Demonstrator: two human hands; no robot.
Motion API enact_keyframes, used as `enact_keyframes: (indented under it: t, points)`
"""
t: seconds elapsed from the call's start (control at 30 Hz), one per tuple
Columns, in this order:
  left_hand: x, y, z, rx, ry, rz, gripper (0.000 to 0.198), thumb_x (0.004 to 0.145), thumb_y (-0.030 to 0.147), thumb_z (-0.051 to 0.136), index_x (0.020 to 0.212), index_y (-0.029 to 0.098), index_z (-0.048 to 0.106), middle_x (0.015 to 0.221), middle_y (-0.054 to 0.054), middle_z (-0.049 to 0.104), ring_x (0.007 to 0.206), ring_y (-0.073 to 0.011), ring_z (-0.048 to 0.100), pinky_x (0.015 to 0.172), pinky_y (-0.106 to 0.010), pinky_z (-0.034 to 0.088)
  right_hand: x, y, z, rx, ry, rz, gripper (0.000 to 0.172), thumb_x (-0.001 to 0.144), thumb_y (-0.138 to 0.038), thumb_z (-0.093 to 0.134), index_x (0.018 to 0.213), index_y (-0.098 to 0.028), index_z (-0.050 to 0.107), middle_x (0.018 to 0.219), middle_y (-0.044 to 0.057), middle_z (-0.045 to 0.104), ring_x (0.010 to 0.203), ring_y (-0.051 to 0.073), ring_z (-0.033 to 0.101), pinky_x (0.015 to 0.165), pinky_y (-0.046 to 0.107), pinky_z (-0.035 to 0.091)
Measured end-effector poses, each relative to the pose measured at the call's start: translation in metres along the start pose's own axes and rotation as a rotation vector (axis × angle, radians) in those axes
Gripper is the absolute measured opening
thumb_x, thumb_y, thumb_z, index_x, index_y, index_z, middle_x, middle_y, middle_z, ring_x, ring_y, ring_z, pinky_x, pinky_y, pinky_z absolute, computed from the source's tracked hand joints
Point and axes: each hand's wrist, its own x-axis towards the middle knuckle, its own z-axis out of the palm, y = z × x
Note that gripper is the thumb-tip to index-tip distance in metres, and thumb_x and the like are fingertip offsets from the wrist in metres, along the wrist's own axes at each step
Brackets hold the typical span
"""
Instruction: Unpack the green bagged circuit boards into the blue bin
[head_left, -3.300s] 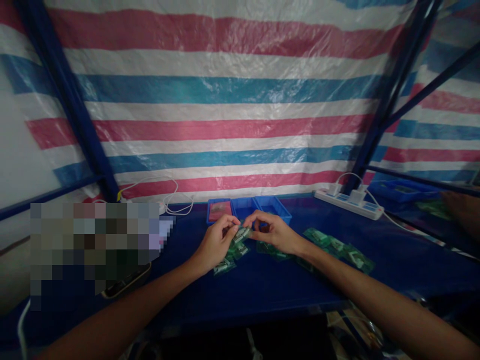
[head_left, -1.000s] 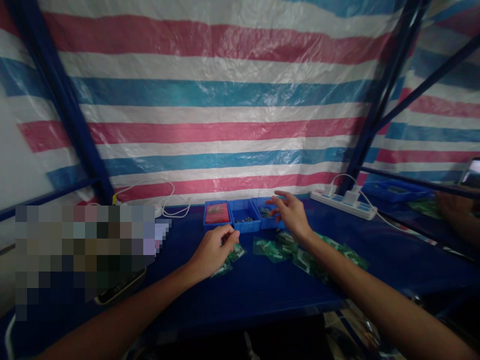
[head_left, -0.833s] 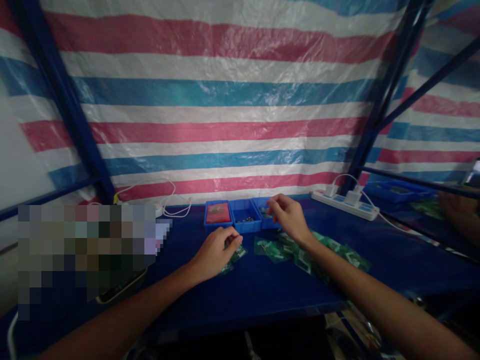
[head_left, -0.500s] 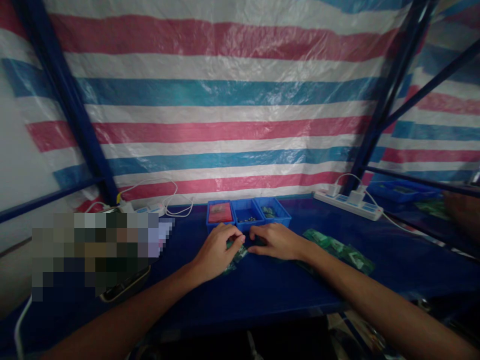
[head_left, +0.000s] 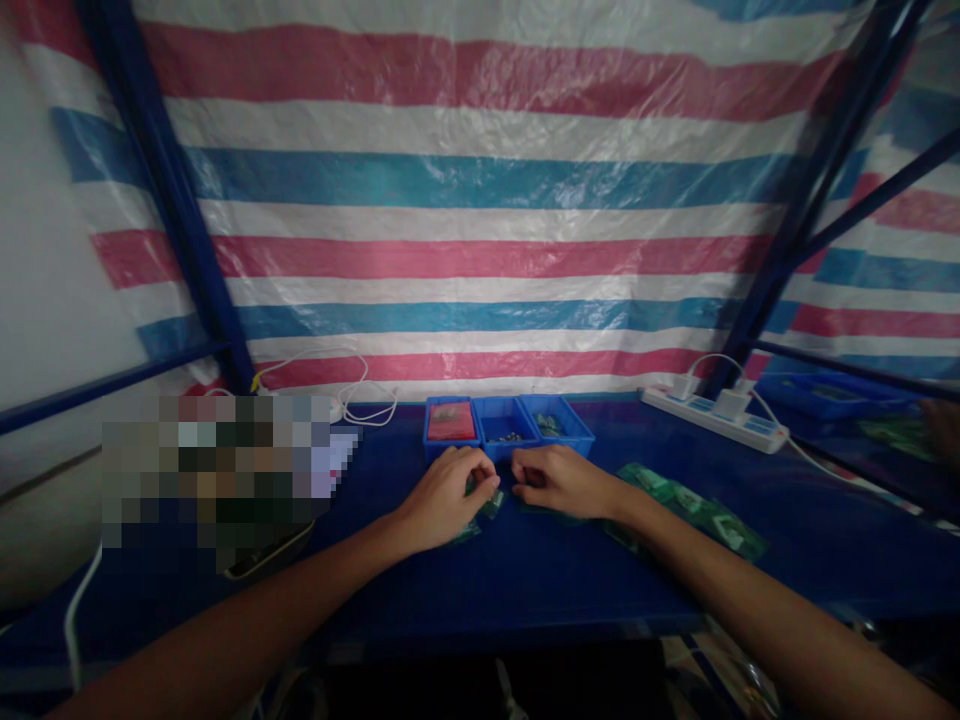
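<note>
My left hand point(head_left: 448, 492) rests on the blue table point(head_left: 525, 570) with its fingers curled over small green packets point(head_left: 487, 503). My right hand point(head_left: 559, 481) lies close beside it, fingers curled down onto more green packets point(head_left: 551, 512). What each hand grips is hidden under the fingers. A row of green packets point(head_left: 694, 505) trails off to the right of my right wrist. Just behind the hands stand three small blue bins point(head_left: 508, 424); the left one holds something red point(head_left: 450, 422).
A white power strip point(head_left: 716, 417) with plugs and a cable lies at the back right. White cables point(head_left: 352, 395) loop at the back left. A dark flat device point(head_left: 270, 550) lies at the left. A striped tarp point(head_left: 480, 200) walls the booth, with blue frame posts.
My right hand reached to the rightmost blue bin, then came back down next to my left hand on the green packets. My left hand stayed on the packets.
</note>
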Motion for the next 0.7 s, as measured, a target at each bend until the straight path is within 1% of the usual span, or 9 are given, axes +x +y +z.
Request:
enact_keyframes:
  t: [0.13,0.2,0.33,0.4,0.47,0.57,0.7]
  points:
    - [-0.002,-0.003,0.0,0.068,-0.037,0.012,0.006,0.1,0.026,0.062,0.098,0.021,0.065,0.097,-0.003,0.064,0.098,-0.0227,0.058,0.09,-0.036,0.045,0.001,0.004,0.002,0.11,0.016,0.006,0.006,0.09,-0.014,0.06,0.086,-0.019,0.062,0.069,-0.003,0.059,0.06,0.013,0.053,0.059,0.024,0.035]
    - [-0.004,-0.003,-0.001,0.108,-0.048,0.02,0.008,0.1,0.029,0.063,0.102,0.022,0.065,0.103,-0.004,0.062,0.103,-0.024,0.057,0.093,-0.037,0.045,0.001,0.006,0.004,0.142,0.02,-0.002,0.007,0.092,-0.014,0.059,0.093,-0.019,0.065,0.07,-0.003,0.06,0.06,0.014,0.054,0.059,0.024,0.036]
    - [-0.006,-0.002,-0.002,0.19,-0.076,0.005,0.016,0.099,0.036,0.065,0.107,0.022,0.063,0.11,-0.006,0.06,0.107,-0.0261,0.056,0.097,-0.041,0.045,0.002,0.007,0.005,0.158,-0.019,-0.018,0.014,0.095,-0.024,0.065,0.107,-0.018,0.068,0.07,-0.003,0.058,0.061,0.014,0.053,0.058,0.024,0.035]
    - [-0.006,-0.002,-0.002,0.219,-0.085,-0.009,0.018,0.099,0.037,0.065,0.108,0.022,0.062,0.111,-0.006,0.06,0.107,-0.0267,0.056,0.097,-0.042,0.045,0.002,0.007,0.005,0.152,-0.034,-0.016,0.016,0.093,-0.029,0.07,0.104,-0.018,0.068,0.071,-0.003,0.056,0.062,0.014,0.052,0.058,0.023,0.035]
    - [-0.006,-0.003,-0.002,0.235,-0.085,-0.025,0.019,0.099,0.038,0.064,0.109,0.022,0.061,0.11,-0.006,0.06,0.106,-0.0273,0.056,0.096,-0.042,0.045,0.003,0.007,0.005,0.16,-0.043,-0.004,0.017,0.093,-0.032,0.072,0.097,-0.018,0.065,0.07,-0.004,0.054,0.061,0.013,0.05,0.057,0.023,0.034]
    - [-0.006,-0.005,-0.001,0.222,-0.084,-0.038,0.021,0.098,0.038,0.066,0.11,0.022,0.06,0.108,-0.006,0.061,0.105,-0.0272,0.056,0.095,-0.042,0.046,0.003,0.009,0.006,0.197,-0.052,0.002,0.021,0.096,-0.035,0.068,0.089,-0.018,0.059,0.067,-0.004,0.053,0.059,0.013,0.048,0.056,0.024,0.033]
    - [-0.005,-0.006,-0.001,0.185,-0.101,-0.034,0.022,0.096,0.036,0.069,0.111,0.022,0.061,0.109,-0.005,0.062,0.106,-0.0267,0.057,0.094,-0.041,0.045,0.002,0.013,0.009,0.209,-0.02,-0.042,0.026,0.102,-0.04,0.061,0.087,-0.019,0.056,0.069,-0.004,0.051,0.061,0.013,0.046,0.059,0.025,0.034]
